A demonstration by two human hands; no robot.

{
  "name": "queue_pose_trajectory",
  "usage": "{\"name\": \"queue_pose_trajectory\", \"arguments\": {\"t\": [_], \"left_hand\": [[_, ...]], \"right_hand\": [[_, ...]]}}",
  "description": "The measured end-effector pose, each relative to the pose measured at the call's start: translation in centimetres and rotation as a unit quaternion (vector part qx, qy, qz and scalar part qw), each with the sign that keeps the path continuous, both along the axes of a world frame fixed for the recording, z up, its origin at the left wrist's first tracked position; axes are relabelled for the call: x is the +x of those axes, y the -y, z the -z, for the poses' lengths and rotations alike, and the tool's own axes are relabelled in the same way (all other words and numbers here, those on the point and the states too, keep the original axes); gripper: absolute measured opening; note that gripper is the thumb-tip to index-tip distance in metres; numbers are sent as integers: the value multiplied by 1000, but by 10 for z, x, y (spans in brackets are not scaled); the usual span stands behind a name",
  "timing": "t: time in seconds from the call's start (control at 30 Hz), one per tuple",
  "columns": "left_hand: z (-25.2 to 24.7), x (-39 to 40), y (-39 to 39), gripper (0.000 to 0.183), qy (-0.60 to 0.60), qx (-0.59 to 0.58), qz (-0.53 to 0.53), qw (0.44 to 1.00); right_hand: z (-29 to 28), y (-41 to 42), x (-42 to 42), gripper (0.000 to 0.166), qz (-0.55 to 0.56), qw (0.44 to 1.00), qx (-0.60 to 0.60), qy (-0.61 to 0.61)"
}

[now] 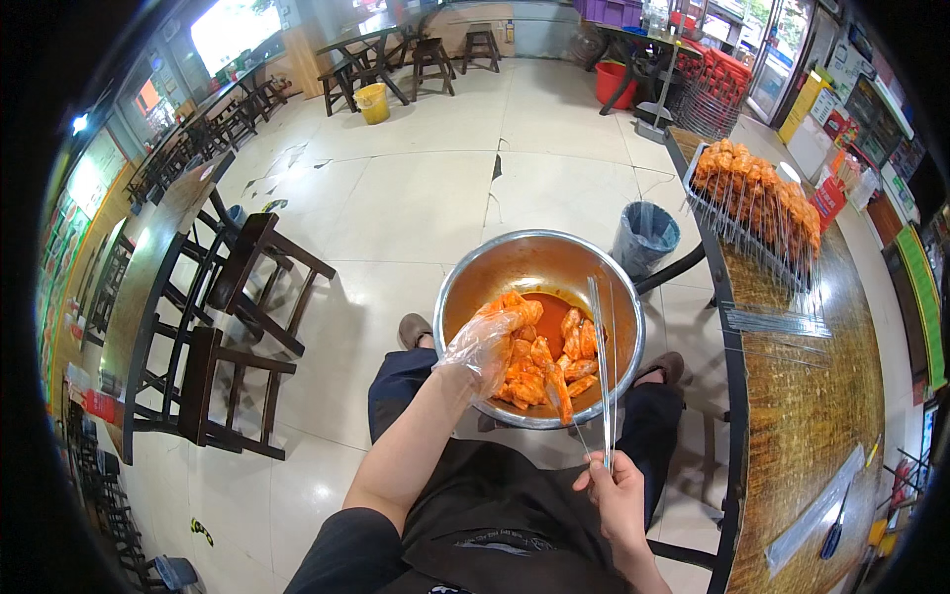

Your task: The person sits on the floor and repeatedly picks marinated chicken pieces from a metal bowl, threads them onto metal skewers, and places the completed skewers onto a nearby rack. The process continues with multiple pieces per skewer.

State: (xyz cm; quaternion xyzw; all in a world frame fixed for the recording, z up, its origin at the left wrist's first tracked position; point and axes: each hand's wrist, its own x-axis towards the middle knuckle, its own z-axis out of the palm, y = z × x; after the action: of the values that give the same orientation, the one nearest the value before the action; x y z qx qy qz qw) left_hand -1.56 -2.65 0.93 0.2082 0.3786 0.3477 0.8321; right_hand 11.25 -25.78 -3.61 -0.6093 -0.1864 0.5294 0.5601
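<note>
A large steel bowl (pixel 540 239) sits between my knees, with red-orange marinade (pixel 545 323) and several marinated chicken wing pieces (pixel 582 338) in it. My left hand (pixel 482 345), in a clear plastic glove, reaches over the bowl from the left and is closed around coated chicken (pixel 525 308). Its fingertips are partly hidden. In front of the bowl, my bare right hand (pixel 614 486) grips a bundle of thin metal skewers (pixel 605 371), points up across the bowl's right side. One skewer leans left from that hand, and a chicken wing (pixel 555 386) is on its upper part.
To my right, a wooden table (pixel 801 416) holds a metal tray (pixel 731 241) piled with skewered chicken (pixel 757 197), loose skewers (pixel 775 323), a plastic sleeve (pixel 816 512) and a dark-handled tool (pixel 833 540). A lined bin (pixel 646 234) stands beyond the bowl. Wooden stools (pixel 241 263) stand left.
</note>
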Motion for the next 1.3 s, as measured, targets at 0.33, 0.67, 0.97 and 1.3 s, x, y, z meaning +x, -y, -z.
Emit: {"name": "queue_pose_trajectory", "arguments": {"t": [0.33, 0.67, 0.97, 1.3], "left_hand": [[-2, -9, 0, 23, -4, 55, 45, 997], [6, -6, 1, 19, 7, 19, -52, 998], [28, -10, -10, 23, 28, 50, -23, 998], [-10, -14, 7, 18, 51, 30, -18, 998]], "right_hand": [[6, 0, 4, 9, -8, 998, 14, 55], [23, 3, -8, 10, 23, 998, 59, -10], [39, 1, -24, 8, 34, 994, 100, -28], [33, 5, -21, 11, 29, 994, 104, -34]]}}
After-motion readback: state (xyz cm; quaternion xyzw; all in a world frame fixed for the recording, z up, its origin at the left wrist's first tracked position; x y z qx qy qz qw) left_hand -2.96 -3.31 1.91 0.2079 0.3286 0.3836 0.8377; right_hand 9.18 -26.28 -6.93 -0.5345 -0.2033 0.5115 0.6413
